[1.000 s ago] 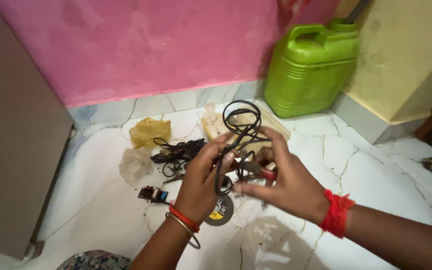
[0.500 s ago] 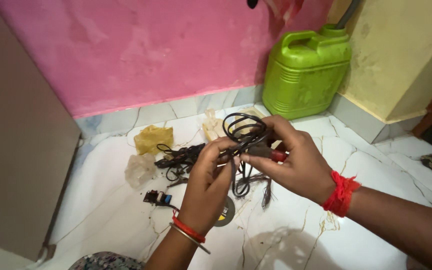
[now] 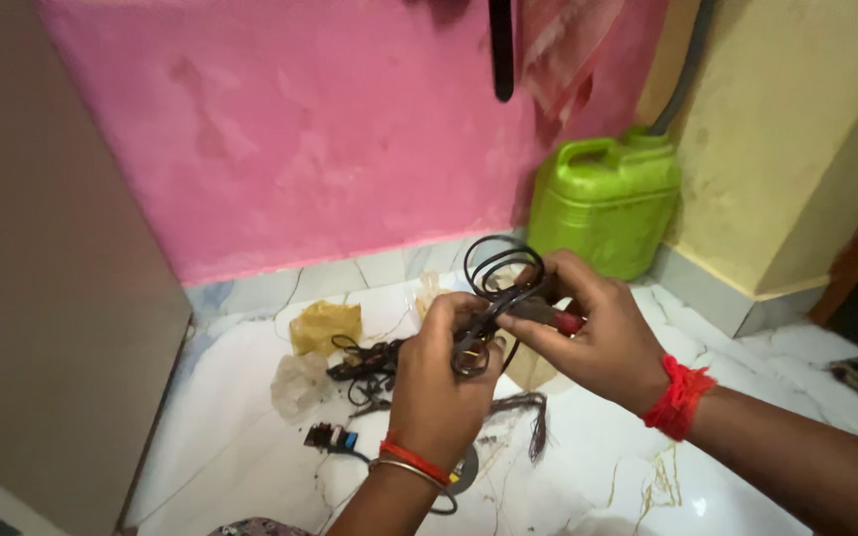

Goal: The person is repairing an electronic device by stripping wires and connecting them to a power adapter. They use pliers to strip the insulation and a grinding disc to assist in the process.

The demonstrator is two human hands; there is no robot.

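Both hands, the left hand (image 3: 446,382) and the right hand (image 3: 588,333), grip closed on a black cable (image 3: 499,283) held above the floor (image 3: 747,476), and its loose loops may tangle or slip if one grip relaxes.

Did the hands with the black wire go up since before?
Yes. The hands and wire rose away from the small parts on the floor, toward the green jug.
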